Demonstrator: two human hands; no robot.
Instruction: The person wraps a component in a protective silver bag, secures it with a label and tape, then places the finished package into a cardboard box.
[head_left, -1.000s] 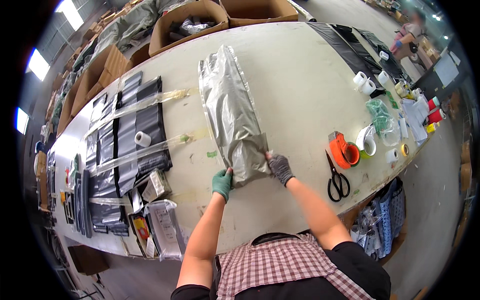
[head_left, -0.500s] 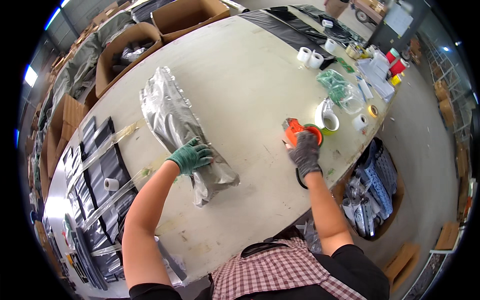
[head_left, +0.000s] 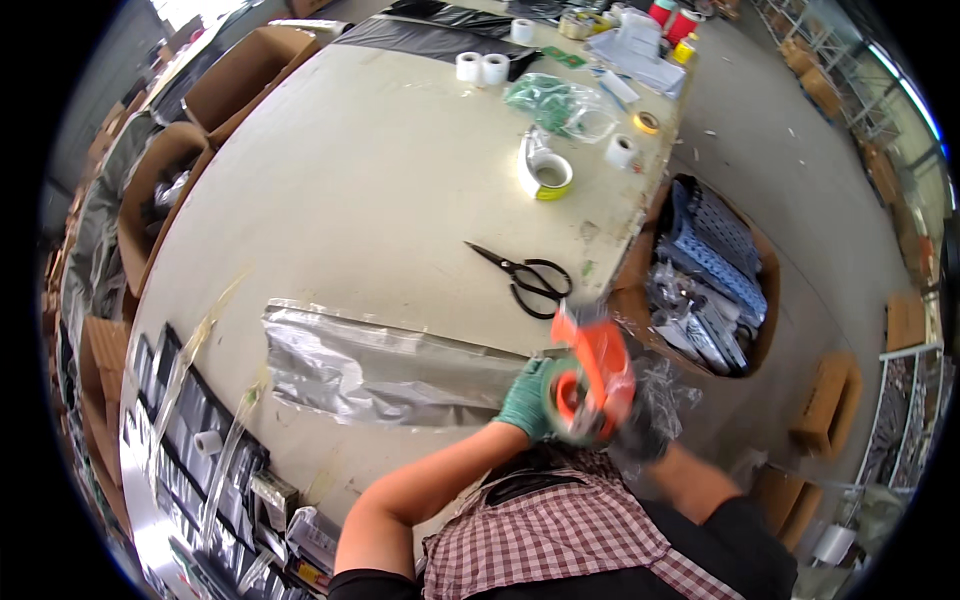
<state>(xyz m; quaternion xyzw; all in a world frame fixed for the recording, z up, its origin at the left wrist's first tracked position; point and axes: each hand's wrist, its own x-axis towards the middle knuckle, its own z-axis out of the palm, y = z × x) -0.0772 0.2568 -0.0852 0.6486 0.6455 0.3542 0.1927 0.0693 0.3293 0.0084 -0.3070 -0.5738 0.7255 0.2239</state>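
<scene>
A long, flat silver plastic package (head_left: 390, 368) lies sideways on the table in front of me, its film creased and shiny. My left hand (head_left: 526, 400), in a green glove, is closed on its right end; some of its fingers are hidden behind a tape roll. In my right hand (head_left: 645, 432), grey-gloved and blurred, is an orange tape dispenser (head_left: 606, 362), held over that same end of the package. Whether tape touches the film I cannot make out. Black-handled scissors (head_left: 525, 277) lie spread on the table just beyond the dispenser.
A white tape dispenser (head_left: 545, 172), white rolls (head_left: 482, 68) and a green-tinted plastic bag (head_left: 560, 105) sit farther back. Beside the table's right edge stands a carton (head_left: 765, 290) of wrapped goods. Dark flat packages (head_left: 205, 400) lie at left, near open cartons (head_left: 250, 75).
My right hand has lifted the orange dispenser off the table and brought it to the package. The package has turned sideways and come nearer, with my left hand now at its right end.
</scene>
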